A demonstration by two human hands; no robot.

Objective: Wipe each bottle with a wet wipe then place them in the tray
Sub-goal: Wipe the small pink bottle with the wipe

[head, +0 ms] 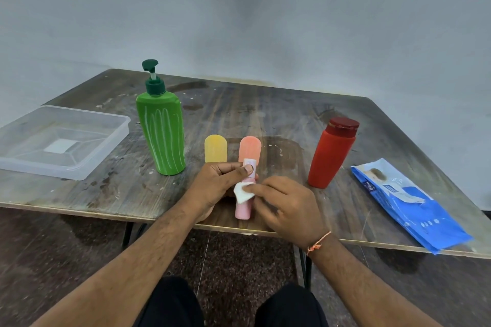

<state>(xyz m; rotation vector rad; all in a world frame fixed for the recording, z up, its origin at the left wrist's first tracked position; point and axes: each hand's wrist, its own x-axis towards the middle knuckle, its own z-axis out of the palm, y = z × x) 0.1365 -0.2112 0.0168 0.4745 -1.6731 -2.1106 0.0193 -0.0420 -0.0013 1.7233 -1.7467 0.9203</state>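
My left hand [216, 183] grips a small pink bottle [243, 210] near its top, thumb on the cap, just above the table's front edge. My right hand [285, 206] pinches a white wet wipe [242, 192] against the bottle's side. Behind them stand a yellow bottle [215, 148] and an orange-pink bottle [250, 146], upright. A tall green pump bottle [160, 129] stands to the left, a red bottle [332, 155] to the right. The clear plastic tray [87, 167] sits at far left with nothing in it.
A blue wet-wipe pack [409, 207] lies flat near the right front edge of the worn wooden table [265, 109]. A grey wall stands behind the table. My legs show below the table's front edge.
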